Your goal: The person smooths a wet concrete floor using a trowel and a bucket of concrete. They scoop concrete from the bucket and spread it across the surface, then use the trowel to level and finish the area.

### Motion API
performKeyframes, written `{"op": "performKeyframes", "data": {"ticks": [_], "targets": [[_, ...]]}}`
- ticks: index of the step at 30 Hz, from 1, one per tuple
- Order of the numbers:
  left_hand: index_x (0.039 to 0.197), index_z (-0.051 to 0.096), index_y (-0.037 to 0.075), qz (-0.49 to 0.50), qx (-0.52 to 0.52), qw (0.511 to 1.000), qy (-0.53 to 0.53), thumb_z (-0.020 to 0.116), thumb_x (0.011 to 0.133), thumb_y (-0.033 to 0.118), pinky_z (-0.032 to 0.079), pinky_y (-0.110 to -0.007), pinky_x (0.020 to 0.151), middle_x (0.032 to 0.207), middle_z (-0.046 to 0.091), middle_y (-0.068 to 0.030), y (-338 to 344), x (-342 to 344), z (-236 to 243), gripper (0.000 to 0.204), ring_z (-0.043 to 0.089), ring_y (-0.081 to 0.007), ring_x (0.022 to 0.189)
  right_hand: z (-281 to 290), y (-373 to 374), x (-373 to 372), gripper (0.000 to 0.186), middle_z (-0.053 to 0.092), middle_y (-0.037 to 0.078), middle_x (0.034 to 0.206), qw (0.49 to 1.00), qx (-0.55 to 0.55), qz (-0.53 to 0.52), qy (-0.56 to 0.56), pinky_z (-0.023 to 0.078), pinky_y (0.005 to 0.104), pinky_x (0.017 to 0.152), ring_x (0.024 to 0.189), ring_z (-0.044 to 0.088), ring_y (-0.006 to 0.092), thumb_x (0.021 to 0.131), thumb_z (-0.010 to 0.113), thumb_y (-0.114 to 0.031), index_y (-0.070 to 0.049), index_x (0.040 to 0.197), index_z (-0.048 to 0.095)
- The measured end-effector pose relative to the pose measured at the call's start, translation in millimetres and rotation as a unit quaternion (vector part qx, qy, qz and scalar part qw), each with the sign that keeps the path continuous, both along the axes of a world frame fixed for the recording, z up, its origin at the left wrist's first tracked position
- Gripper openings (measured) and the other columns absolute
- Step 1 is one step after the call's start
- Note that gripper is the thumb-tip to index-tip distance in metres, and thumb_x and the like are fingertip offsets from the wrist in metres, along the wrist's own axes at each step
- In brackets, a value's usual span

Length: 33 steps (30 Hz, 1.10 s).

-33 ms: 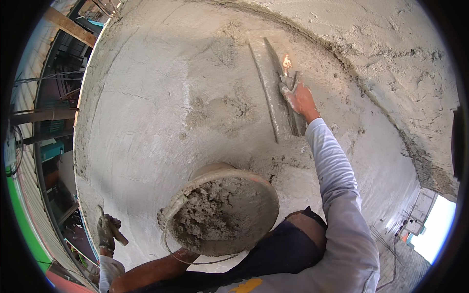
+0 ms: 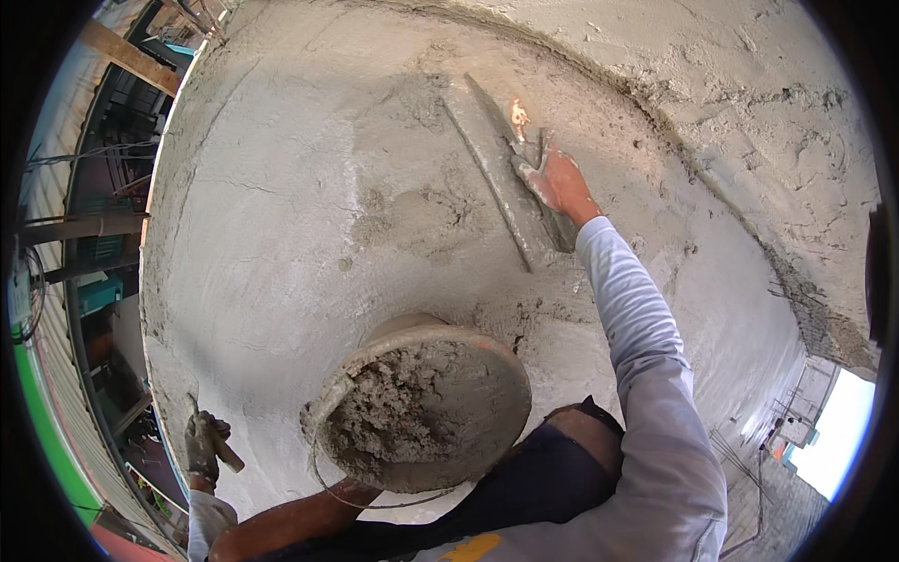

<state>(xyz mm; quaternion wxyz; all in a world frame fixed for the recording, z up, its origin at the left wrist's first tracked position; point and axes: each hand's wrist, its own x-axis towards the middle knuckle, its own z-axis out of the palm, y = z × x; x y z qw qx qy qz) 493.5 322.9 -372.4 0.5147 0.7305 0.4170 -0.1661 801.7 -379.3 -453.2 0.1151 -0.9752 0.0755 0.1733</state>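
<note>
My right hand (image 2: pixel 559 183) is wrapped round the handle of a long plastering float (image 2: pixel 501 173), whose long blade lies against the wet grey mortar surface (image 2: pixel 272 244). At the lower left, my left hand (image 2: pixel 202 445) is closed on a small trowel; its short wooden handle (image 2: pixel 229 457) sticks out to the right, and little of its blade shows. Between my arms a round bucket (image 2: pixel 518 375) tilts toward me, partly filled with lumpy wet mortar (image 2: pixel 384 407). Its wire handle hangs over the near side.
A rough mortar ridge (image 2: pixel 646 94) curves across the top and right side. Beyond the surface's left edge are a wooden beam (image 2: pixel 131 58), corrugated roofing and a drop to things below. My bent leg (image 2: pixel 552 468) is close behind the bucket. Wires hang at the lower right.
My right hand has moved the float a little to the left across the mortar, and its upper end now leans further left. My left hand and the bucket stay nearly where they were.
</note>
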Motion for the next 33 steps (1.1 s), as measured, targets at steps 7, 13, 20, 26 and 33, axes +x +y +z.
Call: {"op": "performKeyframes", "data": {"ticks": [7,13,20,26,33], "targets": [[0.095,0.053,0.009,-0.069,0.042,0.996,0.034,0.054,0.098,0.026,0.054,-0.031,0.061,0.074,0.063,-0.0051,22,11,11,0.017,0.063,-0.0170,0.064,16,-70,119,0.064,0.059,0.017,0.127,0.970,-0.221,0.077,-0.067,0.040,0.0411,0.105,0.120,0.055,0.0314,0.092,0.056,-0.025,-0.012,0.148,0.027],[0.091,0.052,0.009,0.082,0.105,0.989,0.066,0.055,0.097,0.023,0.052,-0.030,0.057,0.067,0.060,-0.0037,79,-102,48,0.015,0.061,-0.0165,0.058,7,-140,80,0.076,0.046,0.012,0.144,0.964,-0.258,0.033,-0.059,0.032,0.0436,0.112,0.135,0.039,0.0322,0.087,0.066,-0.022,-0.019,0.150,0.024],[0.091,0.052,0.009,0.141,0.072,0.979,0.125,0.055,0.096,0.023,0.052,-0.030,0.057,0.067,0.059,-0.0037,25,-147,-8,0.015,0.060,-0.0165,0.057,-8,-91,111,0.078,0.039,0.017,0.147,0.979,-0.198,-0.023,-0.044,0.029,0.0515,0.112,0.135,0.038,0.0397,0.084,0.068,-0.023,-0.021,0.150,0.025],[0.091,0.052,0.009,0.147,0.087,0.978,0.122,0.055,0.096,0.023,0.052,-0.030,0.057,0.067,0.059,-0.0037,15,-152,2,0.015,0.060,-0.0165,0.057,9,-140,61,0.083,0.043,0.020,0.143,0.971,-0.236,-0.027,-0.028,0.034,0.0453,0.110,0.134,0.040,0.0361,0.081,0.070,-0.020,-0.016,0.150,0.025],[0.091,0.052,0.009,0.096,0.078,0.985,0.123,0.055,0.096,0.023,0.052,-0.030,0.057,0.066,0.059,-0.0037,3,-98,-7,0.015,0.060,-0.0165,0.056,-11,-380,-81,0.087,0.055,0.020,0.131,0.953,-0.254,-0.163,-0.019,0.046,0.0431,0.098,0.115,0.057,0.0388,0.075,0.073,-0.014,-0.004,0.147,0.026]]}}
